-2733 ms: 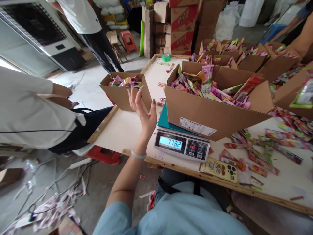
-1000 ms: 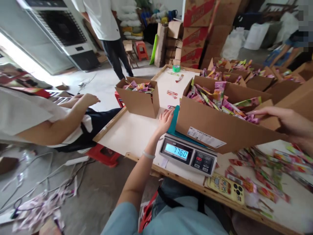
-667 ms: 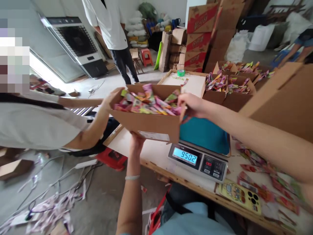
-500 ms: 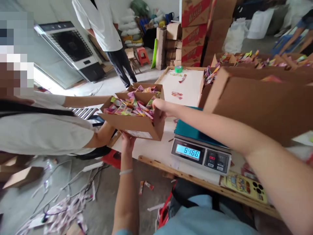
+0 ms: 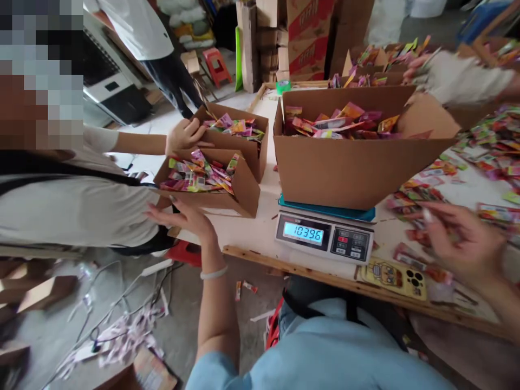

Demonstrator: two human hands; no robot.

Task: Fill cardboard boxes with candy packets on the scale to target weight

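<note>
A large open cardboard box [image 5: 329, 170] full of small colourful packets stands on the scale [image 5: 324, 237], whose display reads 10396. To its left, a smaller box [image 5: 246, 197] of packets rests on the table near its left edge, with another filled box [image 5: 262, 130] behind it. My left hand [image 5: 189, 219] is open, fingers spread, just below and in front of the smaller box's left end. At the right, my right hand [image 5: 463, 238] hovers over loose packets [image 5: 418, 200], fingers apart and slightly blurred, with nothing seen in it.
A person at the left has a hand [image 5: 186, 134] on the rear box. Another person's gloved hand [image 5: 418, 67] is over boxes at the back right. A phone [image 5: 394, 277] lies at the table's front edge [image 5: 292, 266]. Green tape [image 5: 283, 86] sits at the back.
Both my hands have let go of the smaller box, now lower on the table; my right hand has swung right. The large box is now on the scale, and the reading rose from 8466 or similar.
</note>
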